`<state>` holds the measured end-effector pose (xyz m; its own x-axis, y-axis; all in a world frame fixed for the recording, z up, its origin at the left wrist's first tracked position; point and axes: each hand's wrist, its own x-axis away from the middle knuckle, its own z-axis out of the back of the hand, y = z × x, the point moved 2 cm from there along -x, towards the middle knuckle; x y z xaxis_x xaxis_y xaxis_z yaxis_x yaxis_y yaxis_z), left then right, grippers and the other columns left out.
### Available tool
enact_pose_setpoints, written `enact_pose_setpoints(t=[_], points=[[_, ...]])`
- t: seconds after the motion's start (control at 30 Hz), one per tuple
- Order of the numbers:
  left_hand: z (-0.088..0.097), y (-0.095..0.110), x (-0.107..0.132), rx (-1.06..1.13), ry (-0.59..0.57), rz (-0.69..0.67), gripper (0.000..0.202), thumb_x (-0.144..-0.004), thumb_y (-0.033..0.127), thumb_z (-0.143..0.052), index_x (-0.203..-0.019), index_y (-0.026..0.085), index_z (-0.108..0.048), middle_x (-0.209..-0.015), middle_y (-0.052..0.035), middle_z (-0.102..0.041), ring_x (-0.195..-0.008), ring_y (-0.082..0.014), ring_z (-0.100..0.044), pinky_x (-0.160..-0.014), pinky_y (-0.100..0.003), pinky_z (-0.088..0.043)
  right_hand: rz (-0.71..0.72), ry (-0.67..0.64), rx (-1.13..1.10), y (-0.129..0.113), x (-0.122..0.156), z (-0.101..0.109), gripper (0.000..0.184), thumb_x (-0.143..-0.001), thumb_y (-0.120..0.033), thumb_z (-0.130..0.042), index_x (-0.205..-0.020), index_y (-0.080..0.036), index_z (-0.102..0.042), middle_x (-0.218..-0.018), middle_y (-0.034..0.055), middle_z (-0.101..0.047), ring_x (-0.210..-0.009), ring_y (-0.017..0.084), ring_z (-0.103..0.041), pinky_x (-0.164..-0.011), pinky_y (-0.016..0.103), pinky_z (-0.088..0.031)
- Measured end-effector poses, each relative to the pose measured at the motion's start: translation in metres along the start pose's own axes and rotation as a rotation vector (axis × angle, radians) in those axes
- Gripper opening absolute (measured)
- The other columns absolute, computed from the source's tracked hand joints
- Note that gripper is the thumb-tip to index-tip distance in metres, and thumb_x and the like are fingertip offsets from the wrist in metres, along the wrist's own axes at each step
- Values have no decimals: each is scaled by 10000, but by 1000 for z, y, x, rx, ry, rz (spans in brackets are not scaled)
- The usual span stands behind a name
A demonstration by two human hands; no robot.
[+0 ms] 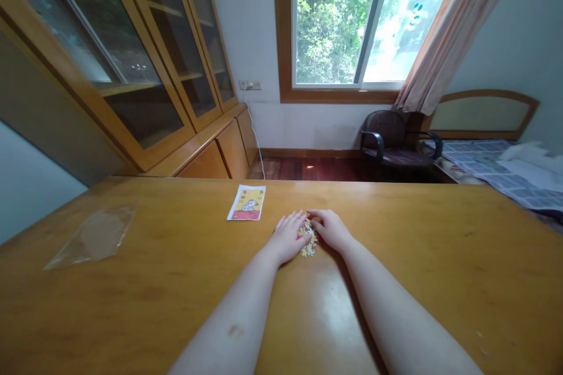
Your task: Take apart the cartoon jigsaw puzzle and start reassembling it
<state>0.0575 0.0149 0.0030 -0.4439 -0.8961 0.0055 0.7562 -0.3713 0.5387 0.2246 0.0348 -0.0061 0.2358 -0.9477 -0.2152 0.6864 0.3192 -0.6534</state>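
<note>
A small heap of jigsaw puzzle pieces (309, 244), mostly yellow with some red and white, lies on the wooden table (176, 304). On its left side rests my left hand (289, 236), palm down with fingers stretched out, covering part of the heap. My right hand (329, 228) curves around the right side, its fingers bent but apart and touching the far edge of the pieces. Neither hand shows a piece lifted off the table. Beyond my left hand lies a picture card (247, 203) in yellow and red with a white cartoon animal.
A clear plastic bag (94, 237) lies flat on the table's left part. Past the far table edge stand a dark armchair (391, 135) and a bed (488, 152). A glass-doored wooden cabinet (185, 123) rises at the left.
</note>
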Motion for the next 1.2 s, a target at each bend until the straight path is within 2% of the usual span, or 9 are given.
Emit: enact_pose_setpoints(t=[0.1, 0.2, 0.3, 0.47, 0.67, 0.87, 1.0, 1.1, 1.2], points=[[1, 3, 2, -24, -35, 14, 650, -858, 463, -450, -1449, 229, -316, -1507, -43, -334, -1411, -230, -239, -1169, -459, -116, -39, 53, -36, 0, 0, 1, 350, -772, -107, -489, -1056, -192, -675, -1020, 49, -705, -959, 185, -607, -902, 316, -440], [1, 3, 2, -29, -35, 19, 639, -856, 460, -446, -1440, 225, -334, -1497, -40, -355, -1409, -232, -245, -1170, -454, -115, -38, 51, -84, 0, -1, 1, 391, -730, -48, -441, -1012, -198, -668, -951, 26, -715, -921, 167, -611, -885, 301, -443], [0, 1, 1, -29, -24, 16, 612, -856, 465, -453, -1417, 236, -375, -1475, -36, -395, -1398, -237, -267, -1168, -457, -124, -41, 34, -78, 1, -1, 1, 382, -731, -50, -440, -1000, -202, -665, -927, 19, -719, -914, 165, -609, -889, 296, -434], [-2, 0, -1, -4, 23, 9, 532, -849, 430, -494, -1350, 253, -463, -1417, -41, -475, -1368, -244, -326, -1158, -469, -159, -107, 75, -46, 3, -1, 3, 352, -762, -83, -441, -1012, -193, -661, -935, 29, -717, -920, 173, -604, -885, 302, -429], [3, 5, 0, 33, 99, 0, 390, -869, 383, -489, -1229, 255, -568, -1287, -70, -581, -1272, -257, -446, -1122, -468, -243, -14, 36, -42, -4, 0, 5, 354, -735, -61, -442, -946, -204, -687, -911, 22, -716, -908, 177, -591, -867, 289, -432], [4, 4, -1, 36, 135, -21, 334, -857, 348, -522, -1161, 238, -609, -1142, -63, -639, -1117, -227, -543, -1078, -418, -314, -36, 67, -23, -4, 0, 6, 368, -759, -77, -435, -996, -200, -687, -939, 22, -722, -930, 182, -581, -884, 295, -422], [0, 0, 0, 4, 148, -63, 396, -847, 378, -534, -1214, 240, -597, -1212, -72, -598, -1148, -237, -509, -1042, -396, -361, -49, 81, -6, -1, 0, 5, 368, -760, -82, -437, -1006, -194, -686, -937, 25, -724, -937, 191, -576, -895, 310, -419], [-2, -1, 1, -40, 132, -84, 395, -844, 404, -537, -1208, 271, -616, -1302, -74, -541, -1211, -259, -458, -1068, -430, -326, -38, 90, -6, -2, 0, 5, 382, -759, -76, -434, -1033, -182, -677, -960, 30, -722, -960, 195, -569, -913, 318, -414], [-1, 0, 2, -40, 126, -87, 353, -849, 392, -534, -1165, 282, -645, -1296, -68, -547, -1215, -258, -457, -1078, -439, -310, -3, 70, -22, -5, 0, 5, 393, -755, -65, -433, -1039, -185, -676, -965, 26, -722, -967, 185, -573, -920, 307, -415]])
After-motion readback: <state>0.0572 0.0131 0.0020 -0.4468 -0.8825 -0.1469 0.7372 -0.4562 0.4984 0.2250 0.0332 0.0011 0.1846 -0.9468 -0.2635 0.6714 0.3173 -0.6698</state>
